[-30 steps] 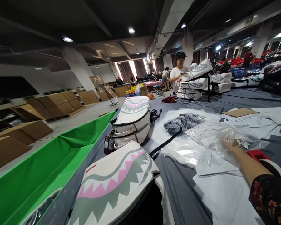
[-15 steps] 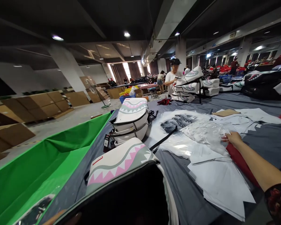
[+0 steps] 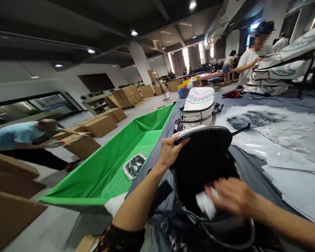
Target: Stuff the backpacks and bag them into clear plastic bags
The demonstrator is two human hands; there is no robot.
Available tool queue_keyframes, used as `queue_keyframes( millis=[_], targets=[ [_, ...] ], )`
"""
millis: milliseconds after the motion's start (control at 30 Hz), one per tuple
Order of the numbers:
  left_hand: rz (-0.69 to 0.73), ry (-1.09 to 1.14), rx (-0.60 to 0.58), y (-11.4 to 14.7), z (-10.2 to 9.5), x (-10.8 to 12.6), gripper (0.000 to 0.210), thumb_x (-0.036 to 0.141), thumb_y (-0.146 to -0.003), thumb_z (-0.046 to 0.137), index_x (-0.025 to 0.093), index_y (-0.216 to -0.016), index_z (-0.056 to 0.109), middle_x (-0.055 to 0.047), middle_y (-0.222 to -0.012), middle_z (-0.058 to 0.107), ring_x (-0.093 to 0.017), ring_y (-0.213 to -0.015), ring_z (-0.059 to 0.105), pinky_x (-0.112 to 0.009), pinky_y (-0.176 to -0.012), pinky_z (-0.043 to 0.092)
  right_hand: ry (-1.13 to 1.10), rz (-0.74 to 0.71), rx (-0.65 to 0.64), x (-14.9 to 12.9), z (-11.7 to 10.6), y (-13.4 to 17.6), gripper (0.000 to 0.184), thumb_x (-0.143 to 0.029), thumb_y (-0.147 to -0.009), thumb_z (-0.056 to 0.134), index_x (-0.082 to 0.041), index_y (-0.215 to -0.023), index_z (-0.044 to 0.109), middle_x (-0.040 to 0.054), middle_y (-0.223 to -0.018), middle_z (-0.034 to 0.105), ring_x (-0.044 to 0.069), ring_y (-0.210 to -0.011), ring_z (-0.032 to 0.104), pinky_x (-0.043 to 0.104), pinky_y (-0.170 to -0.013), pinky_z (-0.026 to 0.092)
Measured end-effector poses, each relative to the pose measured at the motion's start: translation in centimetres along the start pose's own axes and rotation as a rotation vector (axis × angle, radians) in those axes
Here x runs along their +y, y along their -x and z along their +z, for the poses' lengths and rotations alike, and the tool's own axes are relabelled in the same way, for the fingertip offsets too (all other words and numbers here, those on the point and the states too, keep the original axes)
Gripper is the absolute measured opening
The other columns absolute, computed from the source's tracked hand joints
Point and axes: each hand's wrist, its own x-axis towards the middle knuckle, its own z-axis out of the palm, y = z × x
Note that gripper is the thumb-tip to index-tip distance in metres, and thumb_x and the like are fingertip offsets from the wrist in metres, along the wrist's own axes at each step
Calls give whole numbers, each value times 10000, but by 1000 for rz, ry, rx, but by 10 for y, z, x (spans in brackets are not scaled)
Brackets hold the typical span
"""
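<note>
The left grip [image 3: 170, 152] is pinching the raised flap edge of an open backpack [image 3: 203, 168], whose black inside is gaping just to its right. The right grip [image 3: 232, 196], blurred, is holding a small white wad [image 3: 207, 203] over the backpack's mouth, at its fingertips. Beyond both grips, pale stacked backpacks [image 3: 198, 105] are resting on the bench [image 3: 248, 166]. Clear plastic [image 3: 286, 134] and white sheets [image 3: 301, 192] are lying beyond and right of the right grip. A green bin [image 3: 126, 136] is stretching out left of the left grip.
</note>
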Motion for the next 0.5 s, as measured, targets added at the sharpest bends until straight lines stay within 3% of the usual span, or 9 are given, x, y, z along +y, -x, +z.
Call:
queue_keyframes(
  millis=[67, 100, 200, 267, 333, 367, 433, 500],
  targets=[
    [15, 32, -15, 4, 0, -3, 432, 530, -790, 640, 169, -559, 588, 46, -543, 395, -103, -571, 391, -216, -543, 335, 137, -93, 88, 12, -16, -24, 307, -293, -979, 574, -332, -1277, 636, 21, -988, 748, 171, -827, 707, 281, -752, 558],
    [28, 39, -25, 6, 0, -4, 440, 535, -798, 639, 167, -562, 587, 47, -551, 397, -102, -575, 395, -217, -555, 343, 225, -95, 213, 21, -28, -35, 332, -240, -979, 578, -337, -1293, 620, 13, -1009, 745, 165, -852, 705, 274, -775, 555],
    [55, -12, -10, 10, 2, -5, 433, 537, -842, 639, 166, -618, 628, 44, -578, 457, -107, -586, 449, -226, -595, 387, 375, 75, 592, 47, -57, -63, 458, -329, -949, 652, -307, -1391, 535, 75, -1205, 678, 245, -1078, 650, 373, -920, 536],
    [86, -108, 114, 17, 5, -7, 367, 509, -888, 628, 169, -765, 694, 16, -670, 570, -132, -646, 534, -247, -658, 442, 269, 193, 582, 61, -61, -80, 682, -526, -880, 701, -237, -1453, 471, 137, -1298, 620, 313, -1175, 599, 453, -978, 508],
    [218, -226, 140, 31, 11, -14, 307, 443, -953, 567, 176, -968, 719, -49, -824, 660, -177, -774, 618, -297, -763, 493, 103, 248, 407, 71, -56, -97, 685, -624, -853, 677, -210, -1381, 540, 120, -1207, 670, 306, -1084, 644, 437, -931, 522],
    [314, -267, 74, 41, 16, -20, 289, 415, -967, 547, 192, -1033, 717, -72, -878, 680, -193, -824, 642, -317, -800, 509, 42, 271, 337, 74, -51, -104, 588, -620, -866, 656, -216, -1290, 606, 86, -1100, 707, 276, -978, 675, 400, -873, 531],
    [459, -307, -220, 63, 29, -35, 247, 373, -963, 548, 235, -1074, 720, -78, -919, 701, -200, -860, 672, -318, -819, 536, -6, 318, 271, 79, -42, -118, 419, -591, -892, 621, -225, -1082, 691, 40, -925, 727, 229, -819, 679, 341, -771, 512],
    [404, -343, -499, 83, 47, -56, 217, 308, -942, 578, 259, -1106, 713, -65, -1005, 719, -195, -900, 696, -298, -827, 559, 3, 355, 284, 82, -37, -130, 397, -587, -887, 617, -218, -1001, 708, 35, -867, 726, 222, -773, 668, 320, -711, 477]
  ],
)
